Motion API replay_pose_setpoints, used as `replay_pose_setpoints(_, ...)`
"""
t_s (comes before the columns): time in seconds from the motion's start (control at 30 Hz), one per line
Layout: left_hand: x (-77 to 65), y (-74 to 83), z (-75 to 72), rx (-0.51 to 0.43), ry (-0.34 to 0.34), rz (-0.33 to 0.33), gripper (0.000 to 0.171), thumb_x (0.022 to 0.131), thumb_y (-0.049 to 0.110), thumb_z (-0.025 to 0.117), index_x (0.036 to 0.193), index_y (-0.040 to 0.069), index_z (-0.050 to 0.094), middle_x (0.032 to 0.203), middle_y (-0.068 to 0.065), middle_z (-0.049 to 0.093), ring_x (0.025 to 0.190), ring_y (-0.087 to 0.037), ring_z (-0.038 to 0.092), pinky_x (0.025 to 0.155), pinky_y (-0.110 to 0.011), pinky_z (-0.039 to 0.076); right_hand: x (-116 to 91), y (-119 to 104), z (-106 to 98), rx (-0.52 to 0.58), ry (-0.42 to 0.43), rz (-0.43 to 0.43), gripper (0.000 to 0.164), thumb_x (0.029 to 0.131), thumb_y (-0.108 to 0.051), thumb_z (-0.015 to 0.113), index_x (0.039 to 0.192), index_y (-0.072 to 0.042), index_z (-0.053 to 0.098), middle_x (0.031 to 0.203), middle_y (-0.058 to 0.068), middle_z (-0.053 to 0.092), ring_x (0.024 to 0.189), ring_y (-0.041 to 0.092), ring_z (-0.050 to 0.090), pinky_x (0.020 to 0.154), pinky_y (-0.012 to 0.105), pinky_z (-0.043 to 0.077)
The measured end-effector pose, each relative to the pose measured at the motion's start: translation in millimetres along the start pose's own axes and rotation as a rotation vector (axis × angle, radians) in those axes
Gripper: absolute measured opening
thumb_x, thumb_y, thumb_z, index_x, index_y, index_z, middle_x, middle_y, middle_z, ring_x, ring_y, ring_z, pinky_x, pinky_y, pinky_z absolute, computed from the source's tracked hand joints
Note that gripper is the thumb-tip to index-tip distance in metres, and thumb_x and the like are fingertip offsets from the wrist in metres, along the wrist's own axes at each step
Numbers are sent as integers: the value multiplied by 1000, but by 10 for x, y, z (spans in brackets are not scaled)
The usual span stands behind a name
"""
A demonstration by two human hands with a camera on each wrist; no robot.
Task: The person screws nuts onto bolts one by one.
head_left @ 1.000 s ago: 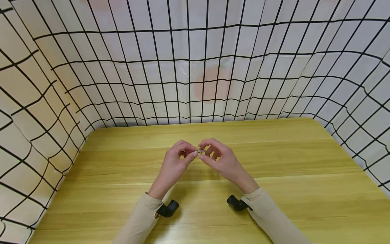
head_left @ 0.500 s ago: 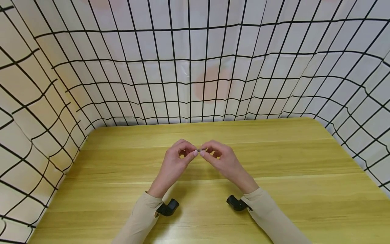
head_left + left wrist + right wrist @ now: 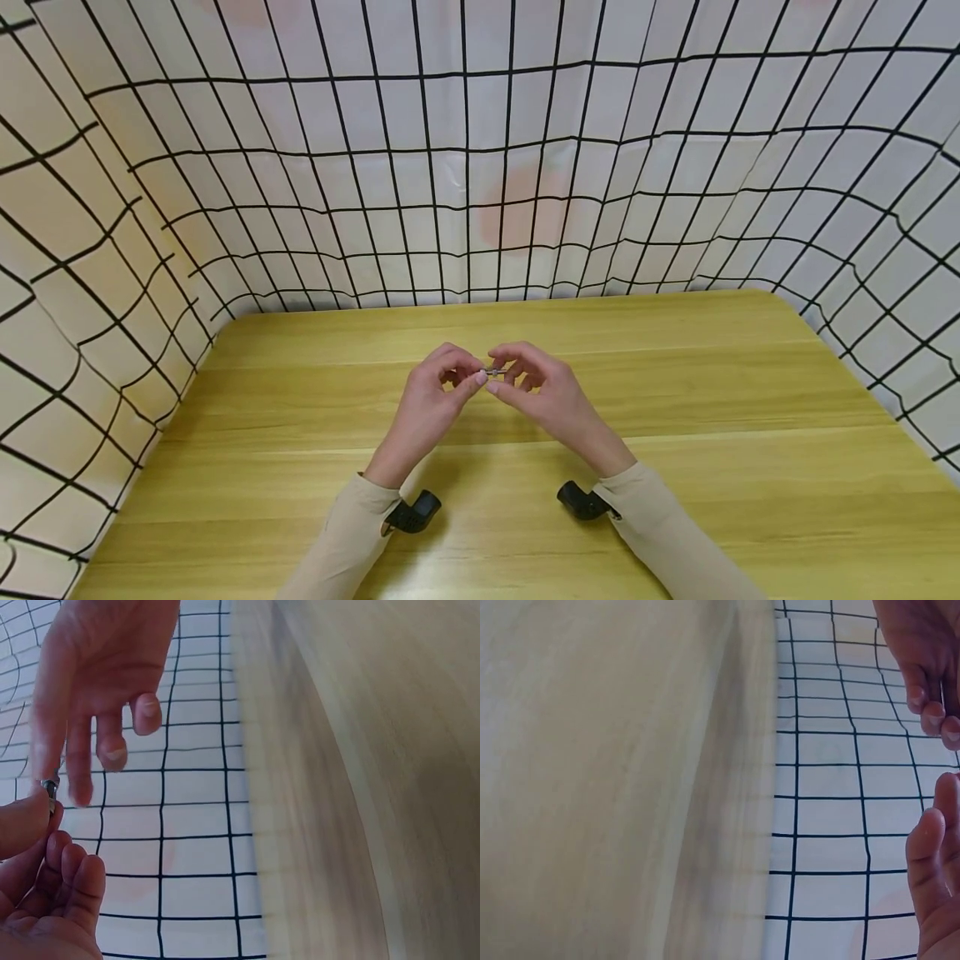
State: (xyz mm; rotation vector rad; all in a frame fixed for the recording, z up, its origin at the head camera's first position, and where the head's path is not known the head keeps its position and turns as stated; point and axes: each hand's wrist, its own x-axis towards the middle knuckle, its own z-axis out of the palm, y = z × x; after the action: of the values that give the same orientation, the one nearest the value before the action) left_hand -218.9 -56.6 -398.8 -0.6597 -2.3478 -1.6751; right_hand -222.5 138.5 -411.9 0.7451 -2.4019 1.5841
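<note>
Over the middle of the table, my left hand (image 3: 435, 400) pinches a small silver metal bolt (image 3: 495, 372) between thumb and forefinger. A wider collar, like a nut, shows on its thin shaft. My right hand (image 3: 551, 394) is around the free end, thumb and forefinger spread apart with the shaft visible between them. In the left wrist view the bolt (image 3: 51, 787) stands out of the left fingertips, and the right hand (image 3: 112, 682) reaches toward it, its other fingers loosely extended. The right wrist view catches only parts of the left hand (image 3: 926, 667) and right hand (image 3: 934, 877); the bolt is out of sight there.
The yellow wood-grain table (image 3: 300, 417) spreads under both hands. Behind it and along its sides hangs a white curtain (image 3: 442, 183) with a black grid. Black wrist devices (image 3: 416, 511) stick out from the beige sleeves (image 3: 348, 533).
The right thumb and forefinger closed on the bolt's free end half a second ago and have now spread apart again. The left hand keeps its pinch and its place.
</note>
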Motion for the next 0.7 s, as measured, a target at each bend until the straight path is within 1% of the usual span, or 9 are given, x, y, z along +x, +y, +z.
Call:
replay_pose_setpoints(0.1,3,-3,-6,-1,8,3,6,93,16,70,92,10,70,88,3,58,80,-14,52,73,-34,44,5,-52,-12,-9,8,-52,31,89,-8,74,117,-14,63,108,-1,64,83,18,60,67,31,50)
replay_pose_setpoints(0.2,1,-5,-13,-4,10,-1,5,93,16,70,92,11,70,89,3,58,80,-14,52,73,-34,43,13,-112,-13,-15,19,-102,26,88,1,72,112,-6,64,106,5,64,82,22,60,64,32,50)
replay_pose_setpoints(0.27,-3,-3,-14,-7,7,-3,6,93,15,70,93,10,71,89,2,58,80,-15,52,73,-34,43,12,-127,-11,-20,25,-121,23,88,4,71,108,-4,64,104,7,64,83,24,60,63,33,50)
replay_pose_setpoints(0.3,-5,-1,-13,-10,5,-4,5,93,14,70,93,9,71,89,1,58,80,-15,52,73,-35,42,14,-122,-11,-22,27,-123,22,88,4,71,107,-4,64,103,6,64,83,23,60,63,33,50)
replay_pose_setpoints(0.4,-9,3,-10,-19,3,-5,5,92,10,70,94,6,71,89,-2,58,81,-18,51,74,-36,41,15,-74,-8,-22,25,-109,20,89,0,71,105,-10,66,102,0,64,85,19,60,64,31,49)
replay_pose_setpoints(0.57,-7,21,0,-16,7,-23,5,91,7,70,94,3,71,90,-5,58,81,-20,51,74,-35,40,9,24,0,-9,3,-81,13,95,-12,68,105,-20,66,98,-9,64,83,15,59,65,31,48)
replay_pose_setpoints(0.6,-6,47,-2,-8,5,-32,5,91,6,70,94,1,70,90,-7,58,82,-22,51,74,-34,40,8,31,3,-8,-2,-78,11,96,-15,67,105,-21,66,97,-9,64,82,15,58,65,31,48)
replay_pose_setpoints(0.67,-19,158,-18,4,7,-26,5,91,4,69,93,0,69,89,-8,58,80,-22,50,73,-33,39,7,41,10,-14,-10,-73,7,97,-17,64,104,-18,67,94,-7,63,80,15,57,64,30,47)
replay_pose_setpoints(0.7,-20,164,-21,10,6,-24,5,91,5,69,92,0,68,88,-6,57,80,-21,50,72,-33,40,7,40,15,-14,-11,-70,6,98,-18,63,103,-17,67,93,-7,63,79,15,57,64,31,46)
